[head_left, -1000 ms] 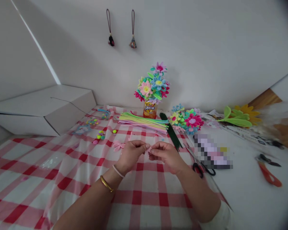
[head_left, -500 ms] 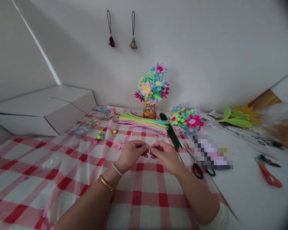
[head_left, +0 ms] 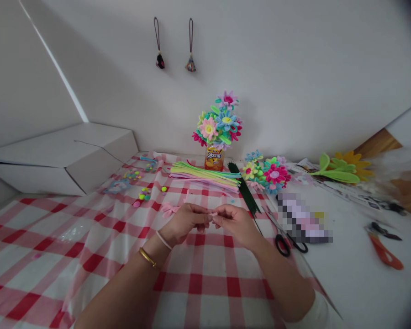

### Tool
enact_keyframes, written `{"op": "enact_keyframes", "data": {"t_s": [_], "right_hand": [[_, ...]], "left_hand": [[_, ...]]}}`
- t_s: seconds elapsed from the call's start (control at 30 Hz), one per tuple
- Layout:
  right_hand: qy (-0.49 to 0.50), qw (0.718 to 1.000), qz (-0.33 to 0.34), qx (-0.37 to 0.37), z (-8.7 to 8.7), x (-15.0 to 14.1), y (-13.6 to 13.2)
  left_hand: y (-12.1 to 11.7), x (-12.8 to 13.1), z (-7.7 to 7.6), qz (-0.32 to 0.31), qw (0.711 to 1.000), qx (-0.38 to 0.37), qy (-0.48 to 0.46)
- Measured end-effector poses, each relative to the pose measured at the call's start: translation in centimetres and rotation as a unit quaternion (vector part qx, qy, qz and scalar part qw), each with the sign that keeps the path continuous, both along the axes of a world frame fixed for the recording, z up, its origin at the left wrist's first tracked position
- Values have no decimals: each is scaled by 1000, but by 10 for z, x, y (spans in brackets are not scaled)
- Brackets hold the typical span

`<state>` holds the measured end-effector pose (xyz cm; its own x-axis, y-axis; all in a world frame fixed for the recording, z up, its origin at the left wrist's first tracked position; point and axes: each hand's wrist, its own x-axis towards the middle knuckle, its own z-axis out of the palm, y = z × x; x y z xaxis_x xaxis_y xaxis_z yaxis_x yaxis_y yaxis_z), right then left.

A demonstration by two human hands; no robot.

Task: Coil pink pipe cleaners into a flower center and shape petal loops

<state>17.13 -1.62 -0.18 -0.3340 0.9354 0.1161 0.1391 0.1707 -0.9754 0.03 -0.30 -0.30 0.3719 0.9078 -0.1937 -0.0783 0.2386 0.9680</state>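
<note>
Above the red-and-white checked cloth, my left hand [head_left: 192, 221] and my right hand [head_left: 234, 224] meet fingertip to fingertip. Both are closed in a pinch on a small pale pink pipe cleaner [head_left: 213, 214], mostly covered by the fingers. Just left of my left hand lies a bent pink pipe-cleaner shape [head_left: 169, 209]. Beyond the hands is a bundle of pastel pipe cleaners [head_left: 205, 176] in green, yellow and pink. A bunch of dark green stems [head_left: 245, 194] lies to the right, beside black-handled scissors [head_left: 282, 244].
Fuzzy flowers [head_left: 226, 119] stand in an orange labelled container [head_left: 214, 158] by the wall. More flowers [head_left: 272, 174] lie right of it. Small pompoms [head_left: 144, 194] are scattered at left, near a white box [head_left: 61, 157]. Orange-handled pliers [head_left: 385, 251] rest far right.
Both hands have shifted slightly, with the fingertips closer together. A bit of the pale pink piece now shows between them. The view has tilted a little.
</note>
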Motion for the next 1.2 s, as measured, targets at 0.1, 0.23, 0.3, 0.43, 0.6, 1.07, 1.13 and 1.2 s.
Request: {"op": "enact_keyframes", "data": {"t_s": [0.1, 0.23, 0.3, 0.43, 0.6, 1.07, 1.13, 1.2], "right_hand": [[-22, 1000, 15, 12, 0, 0, -2], [-96, 993, 6, 68, 0, 2, -2], [-113, 989, 0, 92, 0, 3, -1], [-108, 988, -5, 114, 1, 4, 0], [-95, 990, 5, 108, 6, 4, -3], [-317, 886, 54, 334, 6, 5, -2], [-334, 874, 69, 348, 8, 5, -4], [-347, 862, 88, 359, 12, 5, -5]], "left_hand": [[1, -4, 0, -44, 997, -56, -24], [2, -9, -1, -115, 990, -84, -18], [1, -8, -1, -114, 990, -83, -11], [1, -4, 0, -83, 993, -80, -30], [1, -2, 1, -45, 993, -90, -65], [2, -8, -3, -89, 993, -78, -27], [2, -9, -2, -88, 992, -86, -26], [2, -9, 0, -87, 992, -92, -27]]}}
